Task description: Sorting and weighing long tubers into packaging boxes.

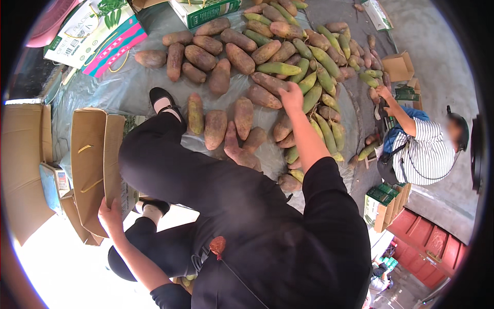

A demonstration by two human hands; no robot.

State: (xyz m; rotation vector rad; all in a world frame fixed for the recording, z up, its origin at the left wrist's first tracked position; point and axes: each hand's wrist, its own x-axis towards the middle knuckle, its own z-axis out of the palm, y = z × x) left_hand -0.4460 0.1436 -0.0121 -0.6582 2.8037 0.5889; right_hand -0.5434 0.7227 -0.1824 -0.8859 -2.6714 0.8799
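My left hand [109, 217] grips the lower rim of a tall brown cardboard box [88, 154] with yellow cord handles, which stands by my left knee. Out over the pile, the fingers of my right hand [292, 97] are closed at the end of a long reddish-brown radish [268, 82]. Beneath that hand lies another reddish-brown radish [263, 97]. Green radishes [324, 77] heap up just to the right. Several brownish radishes [215, 129] lie loose between my foot and the heap.
Plastic sheeting [131, 92] covers the ground. Printed cartons [98, 36] stand at the far left. On the right, a person in a striped top [424, 149] reaches toward the heap with a hand [385, 93], near open boxes [387, 206]. A red metal panel [427, 247] is at lower right.
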